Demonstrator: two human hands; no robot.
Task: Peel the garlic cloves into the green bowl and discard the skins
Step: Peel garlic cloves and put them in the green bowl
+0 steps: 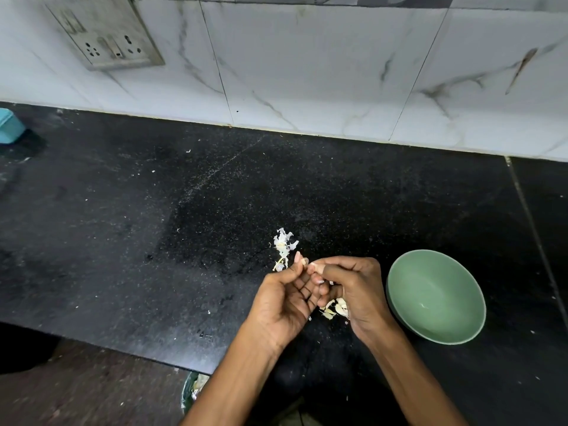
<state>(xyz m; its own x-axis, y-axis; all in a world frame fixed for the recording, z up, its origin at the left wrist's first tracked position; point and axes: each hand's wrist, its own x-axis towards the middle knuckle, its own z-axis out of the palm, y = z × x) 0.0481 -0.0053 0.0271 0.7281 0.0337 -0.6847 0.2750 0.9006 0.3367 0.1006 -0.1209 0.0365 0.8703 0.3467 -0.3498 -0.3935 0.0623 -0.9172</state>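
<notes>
Head view: left hand [285, 298] and right hand [353, 287] meet fingertip to fingertip above the black desk [153, 241], both pinching a small clove [305, 262]. Skins [283, 248] lie just beyond. Green bowl [436, 298] sits right of the hands; more garlic [335, 309] under the right palm.

A black speckled stone counter [153, 210] meets a wall of white marble-look tiles [307, 72] with grey veins. A grey socket plate [106, 35] sits on the wall at upper left. Brown floor [92, 392] shows below the counter's front edge.
</notes>
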